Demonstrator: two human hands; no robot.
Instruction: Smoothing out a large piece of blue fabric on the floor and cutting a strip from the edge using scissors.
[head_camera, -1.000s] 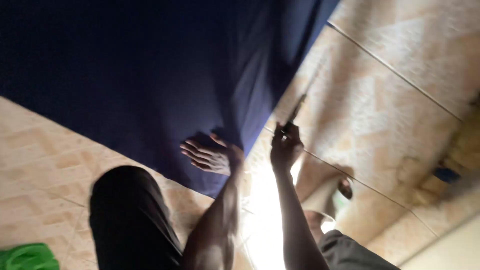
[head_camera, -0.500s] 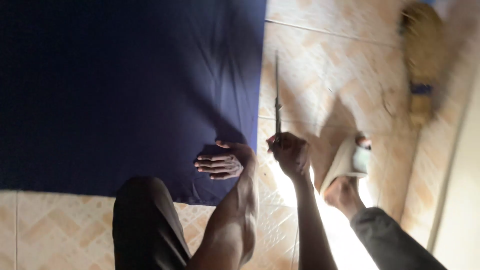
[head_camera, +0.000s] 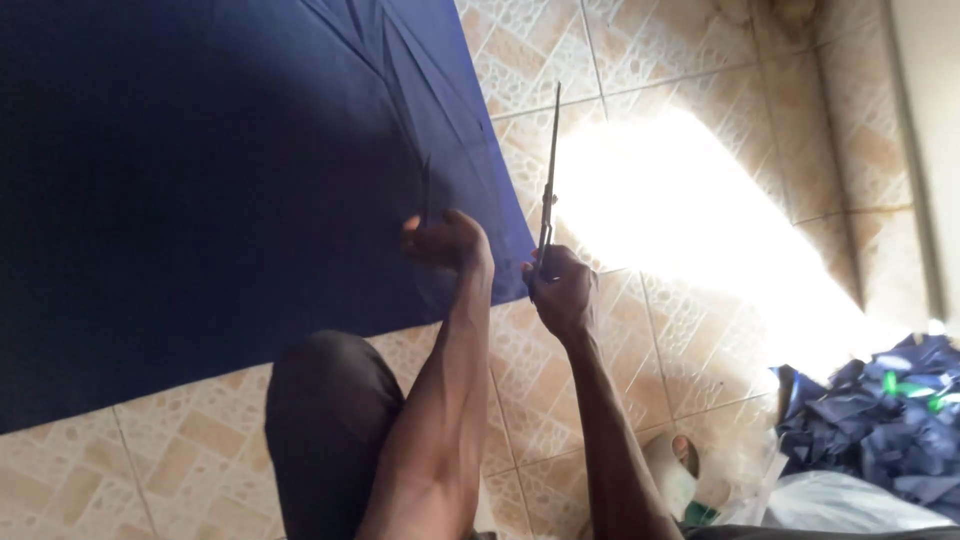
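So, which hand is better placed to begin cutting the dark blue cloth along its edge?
The right hand. It already holds the scissors, blades pointing away along the edge of the dark blue cloth. The left hand rests on the cloth near that edge, seemingly placed to steady it.

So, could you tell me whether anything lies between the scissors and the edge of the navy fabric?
Nothing visible does. The scissors in the right hand point up over bare tiled floor just beside the navy fabric edge, which the left hand is gripping.
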